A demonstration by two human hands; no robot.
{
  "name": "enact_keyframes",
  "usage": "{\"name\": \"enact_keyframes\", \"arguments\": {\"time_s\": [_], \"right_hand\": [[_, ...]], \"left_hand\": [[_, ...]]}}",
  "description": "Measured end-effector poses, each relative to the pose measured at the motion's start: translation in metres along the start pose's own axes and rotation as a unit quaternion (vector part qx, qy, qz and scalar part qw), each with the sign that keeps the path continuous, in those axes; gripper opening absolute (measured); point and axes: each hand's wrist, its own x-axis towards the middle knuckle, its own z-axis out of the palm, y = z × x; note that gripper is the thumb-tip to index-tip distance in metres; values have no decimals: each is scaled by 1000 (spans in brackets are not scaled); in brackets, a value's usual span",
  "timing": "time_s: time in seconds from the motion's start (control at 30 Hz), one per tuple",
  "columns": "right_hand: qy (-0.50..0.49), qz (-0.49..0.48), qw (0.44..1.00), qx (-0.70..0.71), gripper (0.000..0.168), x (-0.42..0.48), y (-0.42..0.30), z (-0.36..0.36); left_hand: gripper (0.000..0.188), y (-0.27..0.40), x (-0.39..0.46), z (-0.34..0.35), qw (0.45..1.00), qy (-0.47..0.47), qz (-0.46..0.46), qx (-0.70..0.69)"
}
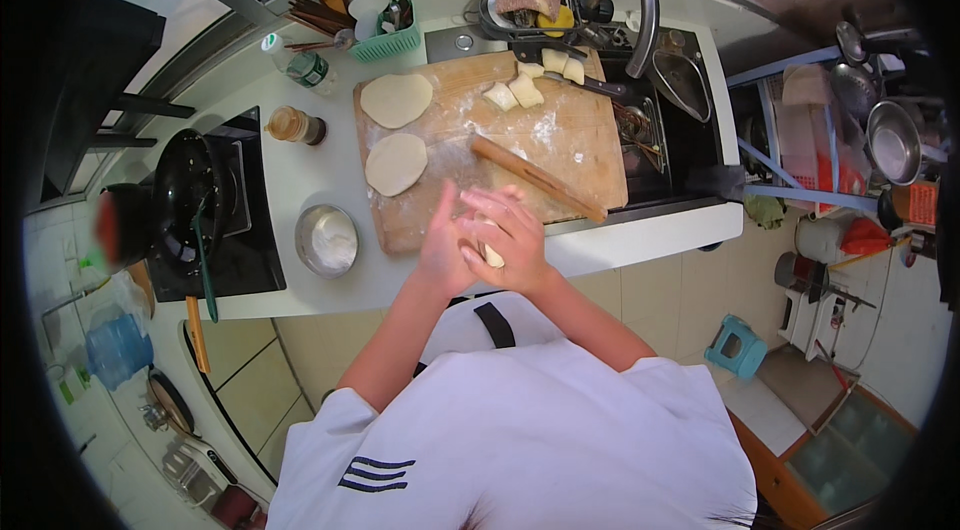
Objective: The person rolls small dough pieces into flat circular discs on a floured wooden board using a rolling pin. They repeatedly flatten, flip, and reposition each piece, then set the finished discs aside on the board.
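Above the near edge of a floured wooden board (450, 83), my left hand (444, 248) and my right hand (519, 241) are pressed together around a small piece of dough (493, 256). Only part of that dough shows between the palms and fingers. A wooden rolling pin (536, 177) lies slantwise on the board, just beyond my right hand. Two flat dough rounds, one farther off (396, 100) and one nearer (396, 164), rest along the board's left side. Several cut dough pieces (525, 90) sit at its far right, beside a knife (600, 85).
Left of the board stand a metal bowl of flour (327, 241), a seasoning jar (297, 126) and a plastic bottle (306, 68). A black wok (184, 192) with a spatula is on the cooktop. The sink (682, 143) with its curved faucet (646, 12) borders the board's right side.
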Motion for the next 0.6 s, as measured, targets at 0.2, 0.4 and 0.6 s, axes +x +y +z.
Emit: {"name": "enact_keyframes", "arguments": {"time_s": [0.2, 0.4, 0.6], "right_hand": [[-77, 100, 992, -18, 18, -30, 61, 33], [-188, 158, 957, -155, 17, -48, 104, 67], [-104, 144, 970, -167, 54, -61, 95, -2]], "left_hand": [[85, -24, -13, -61, 990, 98, -87, 48], [55, -26, 17, -126, 671, 177, 242, 678], [57, -17, 68, -113, 447, 164, 333, 814]]}}
